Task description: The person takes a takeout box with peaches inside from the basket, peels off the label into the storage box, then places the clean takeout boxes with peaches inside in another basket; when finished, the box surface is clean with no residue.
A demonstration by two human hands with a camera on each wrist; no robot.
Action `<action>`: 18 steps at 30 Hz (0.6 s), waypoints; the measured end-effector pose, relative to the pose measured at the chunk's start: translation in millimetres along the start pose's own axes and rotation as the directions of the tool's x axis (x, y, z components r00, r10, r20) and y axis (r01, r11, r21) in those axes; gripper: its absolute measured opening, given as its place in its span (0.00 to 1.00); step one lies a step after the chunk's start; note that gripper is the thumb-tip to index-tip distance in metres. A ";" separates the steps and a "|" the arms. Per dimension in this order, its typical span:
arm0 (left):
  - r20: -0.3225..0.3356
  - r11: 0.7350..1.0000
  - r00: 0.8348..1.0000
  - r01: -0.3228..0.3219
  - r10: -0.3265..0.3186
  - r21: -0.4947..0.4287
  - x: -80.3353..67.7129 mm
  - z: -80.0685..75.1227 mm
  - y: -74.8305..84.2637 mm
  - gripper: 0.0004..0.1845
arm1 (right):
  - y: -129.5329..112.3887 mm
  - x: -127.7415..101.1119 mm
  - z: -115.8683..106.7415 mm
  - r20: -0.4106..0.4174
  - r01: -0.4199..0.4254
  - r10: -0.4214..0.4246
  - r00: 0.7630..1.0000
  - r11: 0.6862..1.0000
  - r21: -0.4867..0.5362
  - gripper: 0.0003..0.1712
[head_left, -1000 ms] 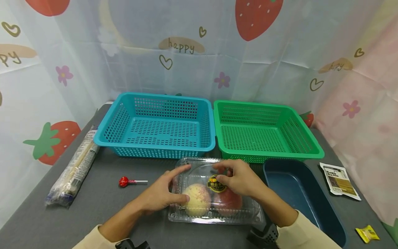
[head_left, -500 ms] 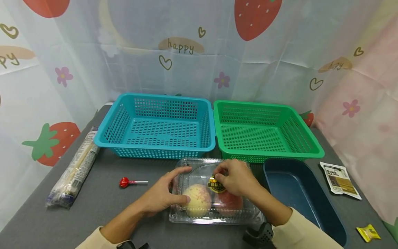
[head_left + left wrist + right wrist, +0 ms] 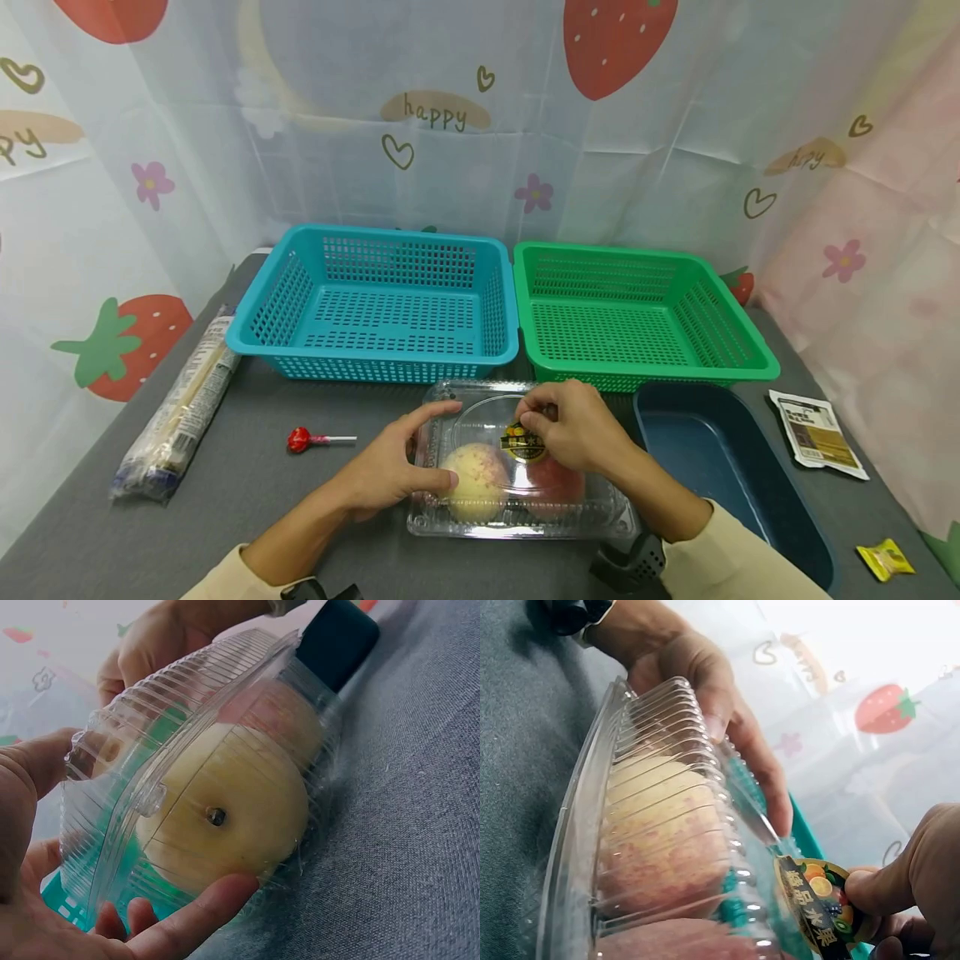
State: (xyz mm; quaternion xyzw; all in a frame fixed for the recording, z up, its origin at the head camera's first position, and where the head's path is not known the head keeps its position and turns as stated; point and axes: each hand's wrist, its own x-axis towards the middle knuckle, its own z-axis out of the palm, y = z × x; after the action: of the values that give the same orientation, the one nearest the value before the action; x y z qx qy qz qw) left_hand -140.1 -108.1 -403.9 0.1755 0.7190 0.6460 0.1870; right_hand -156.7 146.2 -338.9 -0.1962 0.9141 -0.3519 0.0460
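Note:
A clear plastic clamshell box (image 3: 596, 512) lies on the grey table, holding a yellowish fruit (image 3: 476, 485) and a red fruit (image 3: 557, 490). My left hand (image 3: 450, 443) grips the box's left end, thumb on the near side and forefinger on the far corner. My right hand (image 3: 528, 419) pinches the round fruit sticker (image 3: 522, 443) on the lid. In the right wrist view the sticker (image 3: 817, 909) stands lifted off the lid between my fingertips (image 3: 900, 889). In the left wrist view the yellowish fruit (image 3: 232, 817) shows through the ribbed box wall (image 3: 127, 772), with my thumb (image 3: 196, 919) under it.
A blue basket (image 3: 375, 354) and a green basket (image 3: 637, 371) stand side by side behind the box. A dark blue tub (image 3: 720, 467) sits at its right. A red lollipop (image 3: 300, 437) and a long packet (image 3: 180, 408) lie left; a sachet (image 3: 817, 433) and yellow candy (image 3: 885, 560) lie right.
My right hand's fingers have drawn together on the sticker and shifted slightly left over the lid. My left hand and the box have stayed put.

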 end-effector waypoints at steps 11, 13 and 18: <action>-0.008 1.000 1.000 0.007 -0.007 -0.009 -0.1 -0.3 -0.5 0.43 | -8.9 -2.2 -24.1 -0.030 0.023 -0.021 0.999 0.997 0.074 0.05; -0.006 1.000 1.000 0.005 -0.005 -0.013 -0.1 -0.4 -0.8 0.43 | -10.2 -2.9 -32.7 -0.021 0.022 -0.020 1.000 0.994 0.104 0.06; 0.000 1.000 1.000 -0.002 0.002 -0.001 -0.3 -0.9 -0.7 0.43 | -9.2 -5.3 -53.3 0.022 0.018 -0.022 1.000 0.985 0.174 0.06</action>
State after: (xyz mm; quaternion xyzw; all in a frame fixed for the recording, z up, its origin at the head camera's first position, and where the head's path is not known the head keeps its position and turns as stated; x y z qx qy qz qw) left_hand -140.4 -109.1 -404.5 0.1762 0.7186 0.6464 0.1866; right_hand -160.6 175.4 -293.2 -0.2048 0.8772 -0.4284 0.0702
